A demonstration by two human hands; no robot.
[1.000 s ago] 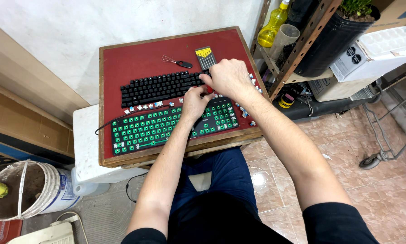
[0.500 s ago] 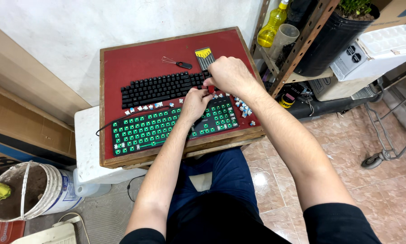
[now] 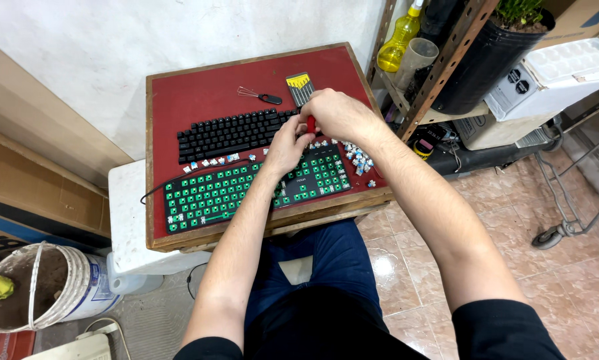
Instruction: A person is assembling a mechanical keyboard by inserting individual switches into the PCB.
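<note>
Both hands have barely shifted since the earlier frame, staying together above the green board (image 3: 246,190). Right hand (image 3: 339,115) has its grip closed on a red tool (image 3: 311,124); left hand (image 3: 287,143) rests fingers on the board, grip unclear. Loose switches (image 3: 358,159) lie on the red counter (image 3: 199,100) beside the board, black keycaps (image 3: 229,133) behind it.

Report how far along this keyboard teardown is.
Done: the keycap block lies apart, the green board is bare, and loose switches are piled beside it. In hand: both the left hand and right hand work a red tool. Left: many switches remain seated.
</note>
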